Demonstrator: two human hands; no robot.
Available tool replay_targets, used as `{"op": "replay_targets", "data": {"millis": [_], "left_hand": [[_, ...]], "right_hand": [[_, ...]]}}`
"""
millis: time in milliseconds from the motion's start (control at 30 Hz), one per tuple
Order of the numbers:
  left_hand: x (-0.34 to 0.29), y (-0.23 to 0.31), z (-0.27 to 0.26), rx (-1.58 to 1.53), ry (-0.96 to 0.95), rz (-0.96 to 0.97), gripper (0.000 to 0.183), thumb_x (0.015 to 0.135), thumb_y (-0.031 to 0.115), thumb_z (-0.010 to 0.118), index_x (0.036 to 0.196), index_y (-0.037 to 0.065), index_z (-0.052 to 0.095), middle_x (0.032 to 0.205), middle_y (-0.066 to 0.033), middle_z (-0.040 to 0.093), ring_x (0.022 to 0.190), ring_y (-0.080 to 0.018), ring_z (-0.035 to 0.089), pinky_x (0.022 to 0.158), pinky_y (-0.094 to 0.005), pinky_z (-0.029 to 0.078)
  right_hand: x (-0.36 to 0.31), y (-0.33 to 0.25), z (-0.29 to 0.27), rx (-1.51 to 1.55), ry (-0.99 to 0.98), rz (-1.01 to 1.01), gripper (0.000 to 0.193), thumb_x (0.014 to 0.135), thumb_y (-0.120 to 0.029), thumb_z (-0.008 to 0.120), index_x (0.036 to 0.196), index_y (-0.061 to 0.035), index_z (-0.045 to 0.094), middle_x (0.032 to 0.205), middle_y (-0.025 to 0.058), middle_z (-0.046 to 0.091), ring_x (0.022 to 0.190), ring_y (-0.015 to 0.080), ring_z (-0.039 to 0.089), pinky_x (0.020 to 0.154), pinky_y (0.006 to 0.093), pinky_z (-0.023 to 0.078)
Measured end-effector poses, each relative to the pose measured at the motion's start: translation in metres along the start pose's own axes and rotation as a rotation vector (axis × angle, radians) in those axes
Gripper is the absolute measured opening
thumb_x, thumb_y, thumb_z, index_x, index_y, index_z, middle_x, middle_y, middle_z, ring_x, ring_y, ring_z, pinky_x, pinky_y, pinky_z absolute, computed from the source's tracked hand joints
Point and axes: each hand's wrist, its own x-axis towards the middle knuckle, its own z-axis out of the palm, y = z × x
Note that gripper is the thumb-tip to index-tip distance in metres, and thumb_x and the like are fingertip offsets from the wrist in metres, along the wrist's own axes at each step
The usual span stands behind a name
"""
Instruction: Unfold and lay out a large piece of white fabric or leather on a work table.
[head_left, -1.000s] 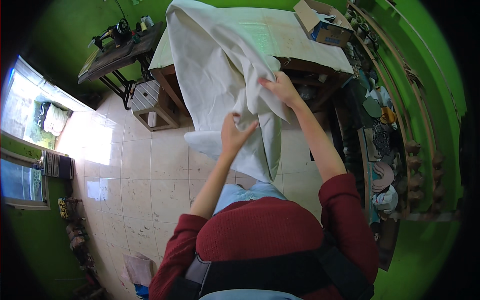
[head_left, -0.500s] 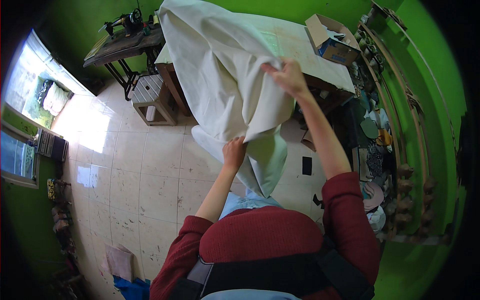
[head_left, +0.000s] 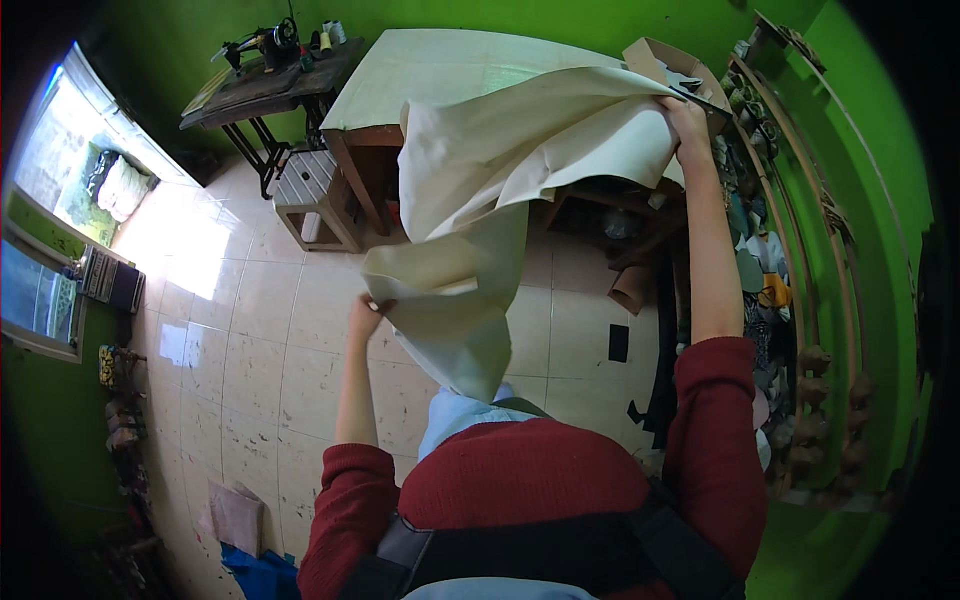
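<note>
A large cream cloth (head_left: 500, 190) hangs in the air between my two hands, spread out in front of me. My right hand (head_left: 686, 112) is stretched far forward and grips its upper edge near the table's right end. Lower and to the left, my left hand (head_left: 366, 312) pinches the cloth's lower left edge. The cloth's bottom folds droop toward my lap. Behind it stands a wooden table (head_left: 440, 70) covered by another pale sheet.
A sewing machine table (head_left: 268, 80) stands at the back left, a slatted stool (head_left: 312, 195) in front of it. An open cardboard box (head_left: 668, 62) sits on the table's right end. Shelves with clutter (head_left: 770, 270) line the right wall. Rags (head_left: 240, 520) lie on the tiled floor.
My right hand has swung the cloth's top edge far forward and to the right. My left hand has moved left and down, so the cloth is now spread wide between them.
</note>
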Motion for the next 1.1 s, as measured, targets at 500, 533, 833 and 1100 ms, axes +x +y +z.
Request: {"op": "replay_targets", "data": {"millis": [500,533,833,1100], "left_hand": [[-0.033,0.248,0.054,0.188,0.228,0.494,0.034,0.073,0.036,0.064,0.097,0.013,0.062,0.080,-0.0149,0.062,0.076,-0.0326,0.058,0.070,-0.0396,0.043],[-0.040,0.244,0.049,0.138,0.233,0.503,0.024,0.074,0.033,0.063,0.088,0.013,0.066,0.072,-0.0147,0.061,0.070,-0.0334,0.058,0.066,-0.0402,0.043],[-0.075,0.249,-0.015,0.161,0.168,0.511,0.018,0.074,0.027,0.064,0.085,0.013,0.067,0.070,-0.0152,0.060,0.067,-0.0346,0.057,0.060,-0.0386,0.043],[-0.008,0.298,-0.048,-0.214,-0.071,0.717,0.034,0.071,0.023,0.068,0.101,0.009,0.059,0.089,-0.0106,0.063,0.077,-0.0275,0.061,0.068,-0.0384,0.046]], "right_hand": [[-0.041,-0.038,0.078,0.573,-0.107,0.165,0.019,0.076,-0.006,0.053,0.093,0.0031,0.055,0.083,0.0114,0.058,0.075,0.0192,0.056,0.061,0.0314,0.047],[-0.029,-0.029,0.065,0.571,-0.091,0.162,0.019,0.076,-0.006,0.053,0.093,0.0031,0.055,0.083,0.0114,0.058,0.075,0.0192,0.056,0.061,0.0314,0.047],[0.025,0.006,0.020,0.280,0.019,0.114,0.020,0.070,0.000,0.052,0.089,0.0055,0.051,0.076,0.0133,0.055,0.057,0.0207,0.055,0.048,0.0316,0.045],[-0.007,-0.028,0.073,0.530,-0.276,0.232,0.029,0.073,-0.007,0.056,0.101,-0.0050,0.048,0.088,0.0121,0.054,0.079,0.0199,0.053,0.065,0.0361,0.047]]}}
